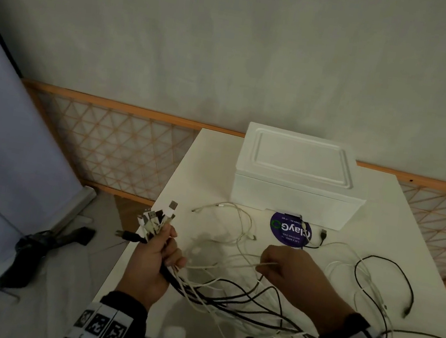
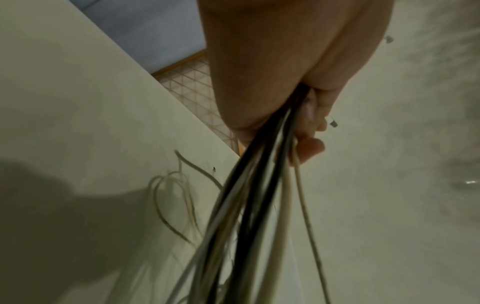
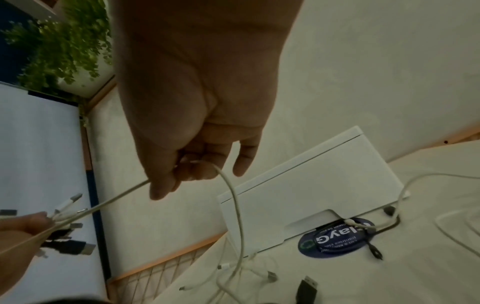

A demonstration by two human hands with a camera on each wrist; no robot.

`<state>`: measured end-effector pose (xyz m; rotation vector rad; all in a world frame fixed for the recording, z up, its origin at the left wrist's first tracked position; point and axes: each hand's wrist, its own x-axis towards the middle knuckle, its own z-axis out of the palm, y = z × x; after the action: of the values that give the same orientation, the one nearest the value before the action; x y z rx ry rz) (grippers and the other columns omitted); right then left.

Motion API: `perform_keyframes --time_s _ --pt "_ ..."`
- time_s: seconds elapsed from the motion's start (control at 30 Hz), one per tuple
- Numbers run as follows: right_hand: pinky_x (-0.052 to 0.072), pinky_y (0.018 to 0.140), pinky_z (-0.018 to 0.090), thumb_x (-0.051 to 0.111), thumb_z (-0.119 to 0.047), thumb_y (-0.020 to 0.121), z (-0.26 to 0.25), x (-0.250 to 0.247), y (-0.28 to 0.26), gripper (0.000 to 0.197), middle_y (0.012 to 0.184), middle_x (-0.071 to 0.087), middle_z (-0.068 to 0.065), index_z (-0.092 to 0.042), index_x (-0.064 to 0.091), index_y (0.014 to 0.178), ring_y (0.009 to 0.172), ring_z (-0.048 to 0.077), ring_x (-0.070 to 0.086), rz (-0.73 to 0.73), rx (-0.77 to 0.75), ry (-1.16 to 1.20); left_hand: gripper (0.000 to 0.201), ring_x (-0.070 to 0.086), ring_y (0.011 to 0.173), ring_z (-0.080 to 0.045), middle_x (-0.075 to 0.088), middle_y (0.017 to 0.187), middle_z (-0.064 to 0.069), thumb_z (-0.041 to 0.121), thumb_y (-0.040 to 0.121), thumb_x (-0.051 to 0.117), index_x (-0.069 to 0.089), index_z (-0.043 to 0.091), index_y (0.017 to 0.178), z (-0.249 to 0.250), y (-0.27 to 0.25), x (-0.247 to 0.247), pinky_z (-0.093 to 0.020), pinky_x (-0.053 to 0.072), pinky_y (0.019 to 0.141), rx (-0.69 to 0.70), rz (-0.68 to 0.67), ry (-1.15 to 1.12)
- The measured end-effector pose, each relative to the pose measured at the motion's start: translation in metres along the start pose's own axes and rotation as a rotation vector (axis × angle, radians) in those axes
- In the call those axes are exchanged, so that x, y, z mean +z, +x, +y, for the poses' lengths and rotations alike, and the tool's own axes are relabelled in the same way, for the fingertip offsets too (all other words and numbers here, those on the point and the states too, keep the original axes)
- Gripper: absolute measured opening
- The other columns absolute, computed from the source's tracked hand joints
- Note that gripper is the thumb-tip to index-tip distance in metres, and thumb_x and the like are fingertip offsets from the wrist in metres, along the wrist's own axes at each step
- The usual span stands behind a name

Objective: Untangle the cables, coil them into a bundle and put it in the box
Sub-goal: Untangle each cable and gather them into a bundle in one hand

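My left hand [image 1: 158, 252] grips a bundle of black and white cables [image 1: 198, 286] near their plug ends [image 1: 155, 219], which fan out above the fist at the table's left edge. In the left wrist view the cable bundle [image 2: 259, 185] runs down from the curled fingers [image 2: 310, 147]. My right hand [image 1: 279, 267] pinches one white cable [image 3: 233, 195] between thumb and fingers; that cable runs left to the bundle. The loose ends of the cables [image 1: 367, 280] sprawl over the white table [image 1: 410, 225]. The white box [image 1: 296, 177], lid on, stands at the table's back.
A round purple sticker [image 1: 289, 232] lies at the box's front edge, also seen as the sticker [image 3: 335, 238] in the right wrist view. A wooden lattice rail [image 1: 110, 137] runs behind the table. A dark object [image 1: 39, 245] lies on the floor left of the table.
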<state>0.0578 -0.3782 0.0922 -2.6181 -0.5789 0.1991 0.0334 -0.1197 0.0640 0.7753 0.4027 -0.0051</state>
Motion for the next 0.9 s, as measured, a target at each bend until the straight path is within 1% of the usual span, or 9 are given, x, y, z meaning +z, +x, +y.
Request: perform_keyframes --time_s 0.1,0.17,0.23,0.33,0.43,0.53,0.6,0.73,0.9 --pt "0.042 0.07 0.021 0.064 -0.029 0.086 0.014 0.01 0.001 0.01 0.081 0.058 -0.01 -0.021 0.061 0.082 0.075 0.008 0.055 0.148 -0.006 -0.089 0.027 0.021 0.035 -0.006 0.022 0.046 0.007 0.027 0.095 0.044 0.047 0.012 0.073 0.003 0.004 -0.003 -0.018 0.026 0.036 0.009 0.014 0.017" --pt "0.042 0.072 0.023 0.063 -0.029 0.087 0.02 0.013 0.001 0.009 0.086 0.055 -0.008 -0.02 0.059 0.086 0.08 0.011 0.053 0.19 0.066 -0.08 0.027 0.02 0.035 -0.006 0.021 0.045 0.007 0.028 0.095 0.044 0.047 0.012 0.074 0.005 0.004 -0.006 -0.019 0.021 0.036 -0.002 0.031 0.044" --pt "0.044 0.068 0.026 0.056 -0.031 0.091 0.017 0.015 0.001 0.012 0.084 0.057 -0.006 -0.02 0.052 0.087 0.075 0.011 0.053 0.145 0.171 0.013 0.025 0.019 0.035 -0.007 0.02 0.047 0.006 0.027 0.093 0.048 0.05 0.01 0.076 0.003 0.001 -0.003 -0.02 0.02 0.036 -0.029 0.022 0.096" --pt "0.05 0.067 0.028 0.053 -0.028 0.093 -0.001 0.007 0.005 0.012 0.08 0.064 -0.003 -0.02 0.049 0.086 0.07 0.008 0.061 0.175 0.191 0.266 0.017 0.021 0.038 -0.008 0.022 0.049 0.005 0.02 0.089 0.055 0.061 0.004 0.088 -0.006 -0.005 0.012 -0.019 0.023 0.038 -0.086 -0.038 0.251" --pt "0.053 0.072 0.032 0.054 -0.024 0.092 -0.026 -0.005 0.007 0.005 0.081 0.064 -0.005 -0.021 0.053 0.088 0.077 0.009 0.062 0.191 0.074 0.411 0.017 0.024 0.04 -0.009 0.025 0.05 0.004 0.009 0.09 0.059 0.069 0.008 0.103 -0.018 -0.007 0.029 -0.02 0.026 0.04 -0.136 -0.092 0.402" --pt "0.048 0.068 0.021 0.059 -0.021 0.089 -0.047 -0.016 0.007 0.007 0.078 0.06 -0.009 -0.023 0.055 0.084 0.073 0.005 0.056 0.229 -0.07 0.444 0.004 0.03 0.039 -0.012 0.035 0.046 0.001 0.004 0.087 0.064 0.065 0.007 0.085 -0.029 -0.007 0.045 -0.021 0.03 0.04 -0.148 -0.118 0.569" --pt "0.045 0.065 0.016 0.063 -0.021 0.087 -0.055 -0.022 0.006 0.014 0.075 0.058 -0.012 -0.029 0.054 0.08 0.073 0.006 0.056 0.277 -0.149 0.438 0.016 0.035 0.041 -0.015 0.043 0.044 0.0 0.009 0.086 0.068 0.062 0.012 0.071 -0.034 -0.005 0.051 -0.024 0.034 0.044 -0.12 -0.103 0.705" --pt "0.049 0.066 0.023 0.066 -0.026 0.085 -0.052 -0.022 0.003 0.014 0.073 0.059 -0.011 -0.033 0.055 0.079 0.072 0.009 0.058 0.298 -0.204 0.537 0.008 0.035 0.044 -0.018 0.049 0.042 0.003 0.011 0.085 0.07 0.065 0.01 0.078 -0.033 0.0 0.054 -0.025 0.034 0.045 -0.055 -0.047 0.733" --pt "0.049 0.066 0.018 0.066 -0.035 0.08 -0.051 -0.02 -0.003 0.01 0.077 0.063 -0.006 -0.031 0.056 0.081 0.072 0.009 0.061 0.361 -0.237 0.657 0.008 0.038 0.038 -0.011 0.052 0.04 0.008 0.011 0.085 0.07 0.068 0.014 0.078 -0.036 0.0 0.058 -0.019 0.033 0.039 -0.089 -0.077 0.858"
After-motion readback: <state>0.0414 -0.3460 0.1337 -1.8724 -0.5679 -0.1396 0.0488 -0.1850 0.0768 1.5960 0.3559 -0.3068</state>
